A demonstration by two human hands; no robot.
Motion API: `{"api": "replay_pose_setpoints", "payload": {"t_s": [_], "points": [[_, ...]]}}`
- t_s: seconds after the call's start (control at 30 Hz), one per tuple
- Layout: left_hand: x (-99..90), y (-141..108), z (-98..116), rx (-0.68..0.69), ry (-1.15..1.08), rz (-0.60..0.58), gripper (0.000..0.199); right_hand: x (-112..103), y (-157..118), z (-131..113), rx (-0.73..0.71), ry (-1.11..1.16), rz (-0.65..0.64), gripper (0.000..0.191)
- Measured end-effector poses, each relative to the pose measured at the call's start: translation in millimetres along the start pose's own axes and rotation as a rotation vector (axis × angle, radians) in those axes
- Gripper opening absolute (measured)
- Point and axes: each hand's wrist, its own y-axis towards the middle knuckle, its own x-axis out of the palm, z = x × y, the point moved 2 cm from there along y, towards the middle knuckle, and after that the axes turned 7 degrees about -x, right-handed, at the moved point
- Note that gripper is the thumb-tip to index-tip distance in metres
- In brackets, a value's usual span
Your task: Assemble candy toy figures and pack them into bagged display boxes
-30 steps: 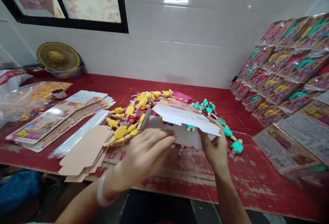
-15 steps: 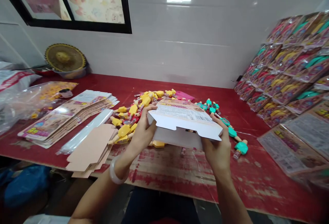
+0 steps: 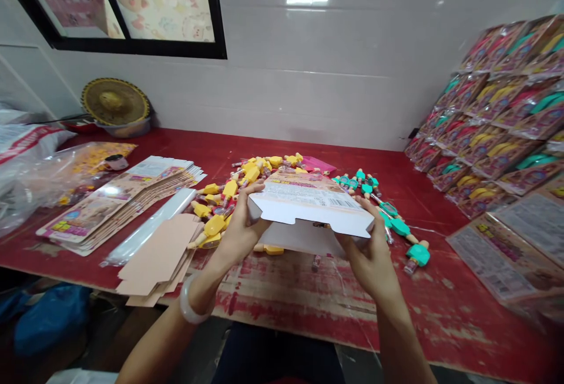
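A printed cardboard box (image 3: 308,196) is held up over the table between my two hands, its white flap edge facing me. My left hand (image 3: 244,219) grips its left end, thumb underneath, and a pale bangle (image 3: 189,300) circles that wrist. At the right end my right hand (image 3: 368,249) is closed around the box's corner. Behind and left of the box lie several yellow toy pieces (image 3: 214,225) with pale handles, some red ones among them. Teal toy pieces (image 3: 400,226) are scattered to its right. The box's inside is mostly hidden.
On the left are a stack of printed cards (image 3: 106,196), clear plastic sleeves (image 3: 154,225) and plain cardboard pieces (image 3: 161,249). Packed toy boxes (image 3: 489,137) rise in a high stack on the right. A straw hat (image 3: 115,102) leans against the wall on the red table (image 3: 418,319).
Both hands, still gripping the box, have shifted slightly left. The view has turned a little, and the things on the table look unmoved.
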Motion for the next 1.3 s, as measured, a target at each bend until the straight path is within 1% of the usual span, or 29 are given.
{"api": "replay_pose_setpoints", "payload": {"t_s": [0.07,0.1,0.17,0.23,0.27,0.3,0.33,0.4,0.43,0.47,0.5,0.53,0.63,0.67,0.73,0.8,0.83,0.9,0.93,0.97,1.0,1.07,1.1,1.13,1.2,1.27,1.3], "points": [[-5.5,1.4,-0.8,-0.024,-0.026,-0.054,0.06,-3.6,0.8,2.2,0.096,0.185,-0.102,0.077],[-8.2,2.2,-1.2,-0.037,-0.058,-0.093,0.061,-5.6,1.4,3.8,0.148,0.26,-0.128,0.079],[-13.0,3.7,-1.8,-0.076,-0.178,-0.157,0.06,-9.5,3.1,8.4,0.229,0.35,-0.12,0.082],[-17.6,4.9,-1.8,-0.128,-0.318,-0.189,0.074,-13.2,5.3,14.0,0.258,0.358,-0.094,0.08],[-19.8,5.5,-1.5,-0.152,-0.353,-0.201,0.08,-14.9,6.5,16.2,0.25,0.346,-0.102,0.077],[-22.1,5.8,-0.8,-0.171,-0.347,-0.218,0.082,-16.5,7.9,17.5,0.232,0.328,-0.127,0.073],[-24.3,6.0,0.2,-0.179,-0.305,-0.24,0.08,-17.9,9.4,17.7,0.208,0.307,-0.165,0.07],[-27.6,5.8,2.8,-0.191,-0.169,-0.294,0.07,-19.2,12.7,14.4,0.162,0.256,-0.249,0.068],[-28.1,5.3,4.0,-0.204,-0.096,-0.322,0.067,-18.7,14.5,11.3,0.147,0.221,-0.277,0.067],[-27.7,4.9,5.2,-0.214,-0.036,-0.33,0.064,-17.2,16.2,7.5,0.131,0.172,-0.278,0.066],[-26.5,4.6,6.7,-0.211,0.003,-0.309,0.06,-14.9,17.9,3.4,0.107,0.111,-0.246,0.064],[-24.5,4.7,8.6,-0.186,0.023,-0.262,0.054,-11.7,19.4,-0.6,0.074,0.043,-0.188,0.06],[-16.0,6.3,16.1,-0.038,0.023,-0.085,0.039,0.3,21.5,-10.1,-0.055,-0.119,0.012,0.045],[-13.6,7.4,18.4,0.006,0.021,-0.051,0.036,3.9,21.7,-11.9,-0.088,-0.147,0.049,0.042],[-11.6,10.6,21.5,0.059,0.04,-0.024,0.034,8.2,22.3,-13.7,-0.126,-0.176,0.072,0.039],[-14.5,13.9,21.3,0.084,0.033,0.007,0.038,8.5,23.3,-14.7,-0.136,-0.173,0.082,0.04],[-17.3,14.7,19.5,0.091,-0.003,0.039,0.046,8.0,23.7,-15.0,-0.127,-0.16,0.091,0.042],[-22.3,12.7,12.2,0.084,-0.145,0.143,0.065,7.9,23.2,-14.9,-0.075,-0.125,0.143,0.046],[-22.7,9.4,6.8,0.058,-0.233,0.193,0.07,9.2,22.0,-14.0,-0.033,-0.103,0.179,0.048],[-20.4,4.9,0.7,0.011,-0.317,0.206,0.072,12.0,20.1,-12.5,0.013,-0.078,0.209,0.049],[-14.9,-0.7,-5.3,-0.051,-0.391,0.175,0.072,16.1,17.6,-10.5,0.053,-0.054,0.231,0.051],[2.5,-13.0,-14.2,-0.157,-0.503,0.056,0.08,27.1,11.4,-5.4,0.106,-0.004,0.241,0.052],[12.0,-18.4,-16.7,-0.189,-0.548,0.018,0.081,32.7,8.0,-2.8,0.119,0.017,0.236,0.051],[20.7,-22.5,-18.1,-0.209,-0.587,0.01,0.077,37.5,4.7,-0.6,0.124,0.029,0.236,0.051],[32.8,-25.5,-18.7,-0.239,-0.649,0.05,0.06,43.5,-1.3,1.2,0.115,0.03,0.236,0.047],[37.7,-23.1,-18.8,-0.293,-0.696,0.039,0.042,44.8,-5.4,-1.2,0.091,-0.007,0.196,0.042],[37.6,-21.0,-19.2,-0.313,-0.717,0.018,0.038,44.1,-6.8,-3.8,0.075,-0.03,0.169,0.039]]}}
